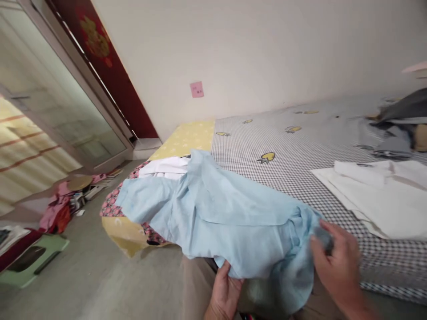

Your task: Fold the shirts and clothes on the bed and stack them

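A light blue shirt (233, 213) lies loosely spread across the bed's near edge, with what looks like a sleeve stretching to the left. Its lower part hangs over my lap. My left hand (225, 289) grips the shirt's near edge from below, thumb on top and fingers partly hidden under the cloth. At the bunched right end, my right hand (338, 258) pinches the fabric between thumb and fingers. Beneath the shirt on the left, a white folded cloth (163, 166) and a pink flowered cloth (111, 202) show in part.
The bed has a checked sheet (243, 146) and a yellow patterned section (187, 135). White folded clothing (387, 195) lies to the right, with dark clothes (403, 111) behind. On the floor at left are a green stool (50, 251) and a pile of red and pink items (60, 209).
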`<state>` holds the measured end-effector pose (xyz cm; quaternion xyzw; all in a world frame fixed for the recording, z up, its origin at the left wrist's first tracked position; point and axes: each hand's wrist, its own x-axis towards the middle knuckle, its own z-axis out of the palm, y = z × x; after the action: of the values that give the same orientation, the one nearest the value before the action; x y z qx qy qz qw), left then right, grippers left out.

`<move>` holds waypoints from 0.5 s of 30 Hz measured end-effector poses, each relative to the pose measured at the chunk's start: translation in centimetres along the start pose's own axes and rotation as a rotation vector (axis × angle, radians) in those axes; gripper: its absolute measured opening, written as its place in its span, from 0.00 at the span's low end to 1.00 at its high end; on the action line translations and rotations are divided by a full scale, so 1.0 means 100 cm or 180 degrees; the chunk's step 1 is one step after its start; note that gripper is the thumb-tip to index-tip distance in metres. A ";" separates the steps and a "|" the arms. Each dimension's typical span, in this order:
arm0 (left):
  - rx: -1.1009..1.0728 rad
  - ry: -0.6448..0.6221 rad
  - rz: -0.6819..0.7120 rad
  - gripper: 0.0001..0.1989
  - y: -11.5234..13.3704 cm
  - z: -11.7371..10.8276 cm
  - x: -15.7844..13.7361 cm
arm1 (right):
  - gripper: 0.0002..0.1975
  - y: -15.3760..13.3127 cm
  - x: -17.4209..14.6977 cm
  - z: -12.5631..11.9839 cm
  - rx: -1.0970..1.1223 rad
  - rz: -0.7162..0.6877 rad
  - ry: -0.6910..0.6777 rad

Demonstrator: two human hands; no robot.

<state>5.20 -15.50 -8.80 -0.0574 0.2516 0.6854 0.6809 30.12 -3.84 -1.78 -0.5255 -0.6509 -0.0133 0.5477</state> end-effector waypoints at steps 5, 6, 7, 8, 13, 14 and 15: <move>-0.0094 -0.0055 0.0087 0.22 -0.007 0.003 0.001 | 0.23 -0.053 -0.010 0.051 -0.0506 -0.1314 -0.1067; -0.0119 -0.0067 0.0128 0.21 -0.008 -0.001 0.003 | 0.25 -0.056 -0.012 0.063 -0.0574 -0.1445 -0.1235; -0.0144 -0.0068 0.0156 0.20 -0.010 -0.006 0.005 | 0.27 -0.057 -0.012 0.075 -0.0629 -0.1509 -0.1376; -0.0163 -0.0063 0.0176 0.19 -0.012 -0.011 0.008 | 0.29 -0.056 -0.009 0.085 -0.0668 -0.1511 -0.1506; -0.0092 -0.0048 0.0127 0.15 -0.013 -0.034 0.022 | 0.30 -0.029 0.029 0.113 -0.0406 -0.1153 -0.2204; -0.0033 -0.0064 0.0077 0.16 -0.012 -0.036 0.023 | 0.29 -0.022 0.038 0.115 -0.0209 -0.0960 -0.2304; 0.0043 -0.0077 -0.0002 0.18 -0.010 -0.037 0.024 | 0.27 -0.016 0.046 0.116 0.0047 -0.0693 -0.2368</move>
<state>5.05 -14.95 -13.34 -0.0446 0.2479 0.6841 0.6845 21.53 5.38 -2.20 -0.4183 -0.8572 0.1249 0.2733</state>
